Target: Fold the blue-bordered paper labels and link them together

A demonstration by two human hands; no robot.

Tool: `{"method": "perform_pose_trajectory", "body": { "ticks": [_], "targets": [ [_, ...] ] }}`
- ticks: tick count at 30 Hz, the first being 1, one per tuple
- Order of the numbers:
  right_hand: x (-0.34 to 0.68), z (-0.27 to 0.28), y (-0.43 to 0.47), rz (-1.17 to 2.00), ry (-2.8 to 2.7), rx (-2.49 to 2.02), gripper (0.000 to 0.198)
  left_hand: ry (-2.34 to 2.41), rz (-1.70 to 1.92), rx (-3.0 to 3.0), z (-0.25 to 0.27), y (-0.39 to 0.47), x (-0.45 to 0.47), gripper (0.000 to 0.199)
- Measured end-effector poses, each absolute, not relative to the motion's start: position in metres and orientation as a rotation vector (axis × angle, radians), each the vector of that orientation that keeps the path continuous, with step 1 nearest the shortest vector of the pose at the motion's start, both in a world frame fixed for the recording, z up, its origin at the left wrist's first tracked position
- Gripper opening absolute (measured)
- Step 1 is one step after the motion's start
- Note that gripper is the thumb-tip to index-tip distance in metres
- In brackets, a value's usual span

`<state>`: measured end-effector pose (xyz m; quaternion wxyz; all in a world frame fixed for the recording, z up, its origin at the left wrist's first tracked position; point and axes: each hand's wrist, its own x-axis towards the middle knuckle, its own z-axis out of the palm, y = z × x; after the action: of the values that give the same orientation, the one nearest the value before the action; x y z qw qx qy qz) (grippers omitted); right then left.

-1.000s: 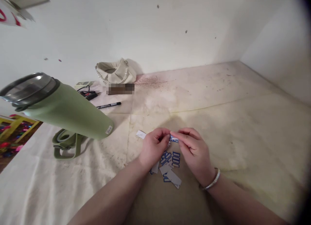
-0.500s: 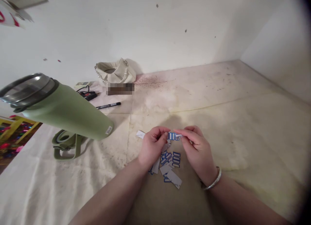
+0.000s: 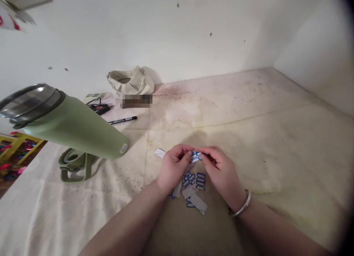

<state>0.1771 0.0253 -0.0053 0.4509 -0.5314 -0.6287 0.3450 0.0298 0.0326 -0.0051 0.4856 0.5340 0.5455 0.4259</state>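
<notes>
Hands (image 3: 199, 167) drawn closer, flask (image 3: 69, 127) left

Small blue-and-white label strip (image 3: 196, 156), pinched above loose labels (image 3: 193, 187)

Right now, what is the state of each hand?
Left hand: closed, pinching the blue-and-white label strip.
Right hand: closed, pinching the same strip.

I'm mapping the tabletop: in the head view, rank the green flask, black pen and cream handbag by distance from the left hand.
From the left hand:
1. Green flask, to its left.
2. Black pen, farther back-left.
3. Cream handbag, against the back wall.
</notes>
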Motion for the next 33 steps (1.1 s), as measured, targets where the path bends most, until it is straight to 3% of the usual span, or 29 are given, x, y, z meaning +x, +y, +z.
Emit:
{"method": "perform_pose_trajectory", "body": {
  "ticks": [9, 13, 20, 26, 31, 33],
  "targets": [
    [0.176, -0.011, 0.03, 0.959, -1.449, -1.447, 0.028, 1.25, 1.069, 1.179, -0.004, 0.032, 0.03, 0.018],
    [0.177, -0.011, 0.032, 1.031, -1.43, -1.454, 0.022, 1.281, 1.064, 1.219, -0.005, 0.032, 0.029, 0.018],
    [0.177, -0.012, 0.033, 1.047, -1.382, -1.471, 0.017, 1.501, 0.882, 1.743, 0.0, 0.029, 0.032, 0.018],
    [0.177, -0.011, 0.034, 1.021, -1.326, -1.475, 0.025, 1.867, 1.063, 1.965, 0.005, 0.038, 0.018, 0.013],
    [0.177, -0.01, 0.033, 1.023, -1.357, -1.461, 0.019, 1.879, 0.686, 2.194, 0.002, 0.048, 0.007, 0.01],
    [0.177, -0.01, 0.033, 1.019, -1.371, -1.458, 0.018, 1.863, 0.691, 2.198, 0.001, 0.049, 0.007, 0.011]
  ]
}}
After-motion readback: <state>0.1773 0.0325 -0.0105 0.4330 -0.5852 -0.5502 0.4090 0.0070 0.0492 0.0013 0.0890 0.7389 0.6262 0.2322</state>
